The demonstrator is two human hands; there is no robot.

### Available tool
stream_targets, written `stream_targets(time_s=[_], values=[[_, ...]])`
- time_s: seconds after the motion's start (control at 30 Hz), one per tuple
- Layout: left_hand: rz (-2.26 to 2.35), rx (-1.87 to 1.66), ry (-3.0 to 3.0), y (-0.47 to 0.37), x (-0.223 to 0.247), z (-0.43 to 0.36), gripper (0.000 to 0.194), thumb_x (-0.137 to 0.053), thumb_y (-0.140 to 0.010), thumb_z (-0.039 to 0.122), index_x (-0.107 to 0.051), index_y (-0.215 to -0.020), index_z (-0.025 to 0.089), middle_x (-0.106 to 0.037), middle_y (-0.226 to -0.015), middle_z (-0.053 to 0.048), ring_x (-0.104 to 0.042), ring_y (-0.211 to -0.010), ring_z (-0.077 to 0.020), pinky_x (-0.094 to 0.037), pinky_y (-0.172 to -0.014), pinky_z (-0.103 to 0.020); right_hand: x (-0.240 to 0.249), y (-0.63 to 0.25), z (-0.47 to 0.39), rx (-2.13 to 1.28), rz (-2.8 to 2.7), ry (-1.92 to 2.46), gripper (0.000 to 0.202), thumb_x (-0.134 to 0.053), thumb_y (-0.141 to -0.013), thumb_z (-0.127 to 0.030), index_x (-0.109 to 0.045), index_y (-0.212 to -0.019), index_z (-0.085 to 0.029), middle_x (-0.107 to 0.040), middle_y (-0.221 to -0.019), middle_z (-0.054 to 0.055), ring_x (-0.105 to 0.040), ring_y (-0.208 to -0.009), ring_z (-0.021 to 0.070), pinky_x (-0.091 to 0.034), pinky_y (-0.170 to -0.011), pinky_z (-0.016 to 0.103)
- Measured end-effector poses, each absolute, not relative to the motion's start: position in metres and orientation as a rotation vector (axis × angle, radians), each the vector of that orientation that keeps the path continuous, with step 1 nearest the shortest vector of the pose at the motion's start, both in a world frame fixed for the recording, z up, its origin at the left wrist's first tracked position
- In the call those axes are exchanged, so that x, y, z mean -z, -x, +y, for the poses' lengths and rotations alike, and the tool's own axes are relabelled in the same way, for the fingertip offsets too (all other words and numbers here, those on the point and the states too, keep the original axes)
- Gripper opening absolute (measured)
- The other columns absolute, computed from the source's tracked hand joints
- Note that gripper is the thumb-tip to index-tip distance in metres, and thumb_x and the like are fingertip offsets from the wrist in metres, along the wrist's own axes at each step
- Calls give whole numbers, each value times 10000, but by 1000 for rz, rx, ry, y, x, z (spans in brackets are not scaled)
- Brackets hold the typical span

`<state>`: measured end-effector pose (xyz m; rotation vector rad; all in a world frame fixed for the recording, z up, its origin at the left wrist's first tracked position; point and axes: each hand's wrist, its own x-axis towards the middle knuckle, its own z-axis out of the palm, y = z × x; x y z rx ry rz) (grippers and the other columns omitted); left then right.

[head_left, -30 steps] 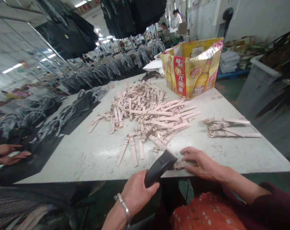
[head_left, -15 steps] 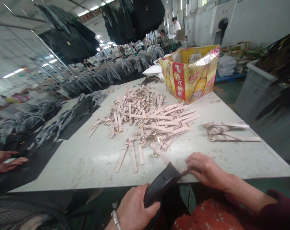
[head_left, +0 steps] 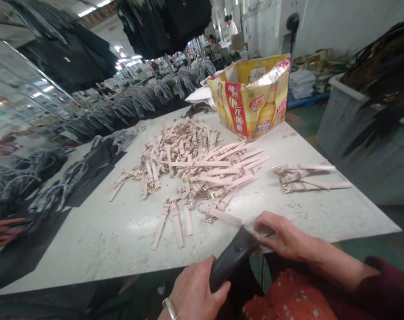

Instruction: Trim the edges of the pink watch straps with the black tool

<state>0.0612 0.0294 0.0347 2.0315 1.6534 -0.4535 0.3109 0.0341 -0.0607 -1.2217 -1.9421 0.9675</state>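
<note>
Pale and marked with small stains, the table top (head_left: 98, 249) spreads before me, and below its near edge I see a red cloth with light spots (head_left: 288, 298). My left hand (head_left: 198, 289), with a silver bracelet (head_left: 169, 307) at the wrist, is wrapped around a black tool (head_left: 233, 258); its front end points away from me, to the right. My right hand (head_left: 282, 235) is just beside this front end, the fingers bent and close together at the table edge. Whether they pinch something I cannot tell, because the place is partly hidden.

Right after the tool lies one pale pink strap (head_left: 227, 216), at the near side of a big heap of straps (head_left: 185, 146) with gold-coloured buckles. To the right, apart from this heap, a small group of straps (head_left: 309, 180) lies with the buckles toward the left. At the left edge I see the hand of another person (head_left: 3, 233), near black pieces (head_left: 98, 155) on the table.

Behind the heap stands a yellow and red carton (head_left: 268, 102), open at the top. Past the right side of the table is a grey bin (head_left: 349, 120) with dark material. Farther, black bags (head_left: 78, 58) hang from above, and two people are in the background.
</note>
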Motion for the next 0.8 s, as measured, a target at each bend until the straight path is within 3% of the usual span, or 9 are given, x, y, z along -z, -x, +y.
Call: stream_targets(time_s=[0.3, 0.5, 0.8], values=[[1629, 449, -2069, -75, -31, 43, 230, -517, -727, 434, -612, -791, 234, -665, -730, -17, -612, -675, -163, -338, -562, -214, 66, -312, 37, -1024, -1883, 1158, 508, -538, -726, -57, -450, -1199, -217, -612, -955, 22, -581, -873, 150, -457, -809, 273], [1620, 293, -1985, -73, -18, 44, 233, -534, -731, 438, -596, -779, 219, -643, -701, 0, -590, -663, -139, -353, -583, -201, 65, -312, 37, -1041, -1837, 1248, 547, -619, -719, -141, -442, -1230, -226, -623, -957, 22, -587, -861, 162, -462, -784, 275], [1685, 261, -1851, -46, -22, 41, 207, -519, -751, 372, -609, -812, 195, -651, -709, 5, -599, -671, -148, -405, -616, -220, 62, -312, 36, -975, -1910, 1245, 502, -608, -724, -126, -464, -1198, -209, -614, -934, 29, -577, -851, 161, -453, -791, 298]])
